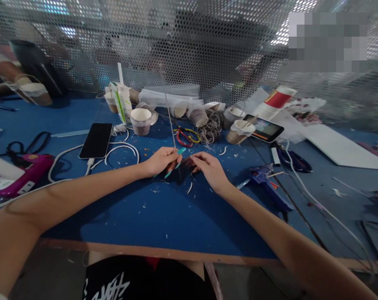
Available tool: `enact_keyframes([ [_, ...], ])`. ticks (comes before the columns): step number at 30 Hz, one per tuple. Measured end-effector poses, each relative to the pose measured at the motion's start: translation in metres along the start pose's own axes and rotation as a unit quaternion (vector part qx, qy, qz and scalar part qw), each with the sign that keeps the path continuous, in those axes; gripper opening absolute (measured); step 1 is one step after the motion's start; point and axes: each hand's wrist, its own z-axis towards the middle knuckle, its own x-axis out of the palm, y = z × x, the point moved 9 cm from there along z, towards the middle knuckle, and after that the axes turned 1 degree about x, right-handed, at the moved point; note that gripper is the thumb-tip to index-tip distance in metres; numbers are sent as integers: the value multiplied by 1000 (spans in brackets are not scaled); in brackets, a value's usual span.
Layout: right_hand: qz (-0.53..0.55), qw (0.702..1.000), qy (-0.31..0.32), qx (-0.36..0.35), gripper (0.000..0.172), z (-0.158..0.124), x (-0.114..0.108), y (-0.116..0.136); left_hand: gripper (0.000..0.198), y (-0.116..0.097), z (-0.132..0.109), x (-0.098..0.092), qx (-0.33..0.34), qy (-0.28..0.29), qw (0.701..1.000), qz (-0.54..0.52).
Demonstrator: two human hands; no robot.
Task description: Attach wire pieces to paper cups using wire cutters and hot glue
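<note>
My left hand [165,161], with long turquoise nails, is closed in a pinch on a thin pale strand [170,118]. The strand rises from the fingertips towards the mesh, and a faint end shows below them. To its right, my right hand [209,168] has bent fingers that are smeared by motion; I cannot tell whether they hold anything. Behind the hands lie red-handled and yellow-handled pliers [185,137] and a tangle of grey-brown cord [210,127]. A small twine-wrapped cup [141,121] stands beyond my left hand. White scraps [190,188] dot the blue table [145,221].
A phone [96,141] on a white cable and a magenta glue gun [23,175] lie left. Right are a blue glue gun [268,185], scissors [293,160], a tablet [264,128] and a white board [341,146]. A perforated metal screen [189,50] closes the back.
</note>
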Motion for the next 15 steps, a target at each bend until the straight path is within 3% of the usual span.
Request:
enact_keyframes([
  [5, -140, 975, -103, -139, 20, -2, -25, 30, 34, 4, 3, 4, -16, 34, 999, -11],
  [9, -200, 955, -108, -190, 21, 11, -24, 48, 36, 6, 4, 3, -27, 30, 999, -33],
  [12, -302, 931, -82, -189, 21, 41, -6, 54, 35, 5, 5, 2, -31, 25, 998, -40],
  [15, -407, 901, -96, -116, 44, 84, 1, 47, 35, 3, 4, 3, -30, 27, 999, -34],
])
